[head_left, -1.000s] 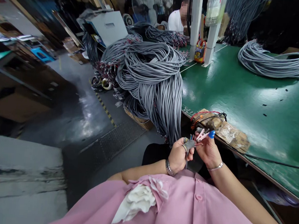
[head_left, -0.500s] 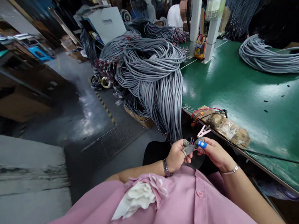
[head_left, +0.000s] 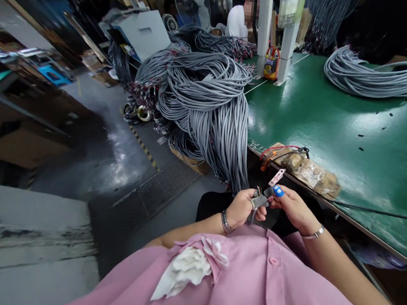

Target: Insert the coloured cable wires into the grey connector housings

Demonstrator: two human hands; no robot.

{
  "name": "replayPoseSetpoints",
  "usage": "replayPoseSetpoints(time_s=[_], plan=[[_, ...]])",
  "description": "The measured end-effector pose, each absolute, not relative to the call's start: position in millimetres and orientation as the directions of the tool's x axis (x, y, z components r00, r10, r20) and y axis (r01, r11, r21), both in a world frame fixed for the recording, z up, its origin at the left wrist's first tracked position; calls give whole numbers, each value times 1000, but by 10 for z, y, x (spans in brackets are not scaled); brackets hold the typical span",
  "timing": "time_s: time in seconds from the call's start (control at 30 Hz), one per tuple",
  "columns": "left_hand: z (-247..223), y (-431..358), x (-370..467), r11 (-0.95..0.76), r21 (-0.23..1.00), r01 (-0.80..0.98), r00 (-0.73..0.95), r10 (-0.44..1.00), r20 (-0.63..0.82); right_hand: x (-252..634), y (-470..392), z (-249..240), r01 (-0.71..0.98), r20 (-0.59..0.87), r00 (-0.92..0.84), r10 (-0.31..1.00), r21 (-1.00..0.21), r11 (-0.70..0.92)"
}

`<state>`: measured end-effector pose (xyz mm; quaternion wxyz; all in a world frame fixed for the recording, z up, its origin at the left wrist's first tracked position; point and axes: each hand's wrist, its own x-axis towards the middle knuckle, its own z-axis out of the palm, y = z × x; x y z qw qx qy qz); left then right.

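My left hand (head_left: 245, 207) is closed on the end of a grey cable (head_left: 253, 217), with finger covers on the thumb and a finger. Thin coloured wires (head_left: 259, 191) stick up at its fingertips. Beside it, my right hand (head_left: 291, 205) is closed around a small pink-handled tool (head_left: 277, 177) that points up and away. Blue tape (head_left: 277, 191) wraps the right thumb. The fingertips of both hands nearly meet above my lap, and the tool's working end is hidden between them.
A large heap of grey cables (head_left: 209, 82) hangs at the green table's (head_left: 334, 121) left end. A taped wooden block (head_left: 315, 176) with wires sits at the near edge. Coiled cable (head_left: 377, 77) lies farther back. A person in white (head_left: 238, 22) is beyond the posts.
The tool's pink handles, spread in a V before, are now together. My left hand has turned slightly, and a piece of grey cable now shows below it.
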<state>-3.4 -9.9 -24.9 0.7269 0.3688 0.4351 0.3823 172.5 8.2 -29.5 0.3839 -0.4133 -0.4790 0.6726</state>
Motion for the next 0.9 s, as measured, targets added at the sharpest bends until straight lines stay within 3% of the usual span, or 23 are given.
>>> replayPoseSetpoints(time_s=[0.1,0.23,0.47,0.63,0.8,0.9], plan=[[-276,-129,-1,367,887,-282,232,923,-308,1692,-44,-353,-228,-243,-316,917,-919,-322],[-338,-146,37,327,916,-231,233,933,-274,1589,-164,-320,-186,-173,-225,959,-958,-216],[-242,-95,-106,372,923,-97,455,841,-292,1635,-107,-286,-23,-103,-273,956,-993,-113],[-105,-117,-200,306,952,-8,582,775,-244,1616,-45,-199,-52,-54,-417,907,-995,-83],[-233,-183,-144,329,936,-126,423,871,-249,1559,-43,-231,-103,-84,-322,943,-987,-123],[-325,-197,-125,317,928,-194,323,914,-245,1579,-72,-310,-195,-171,-303,937,-952,-237]])
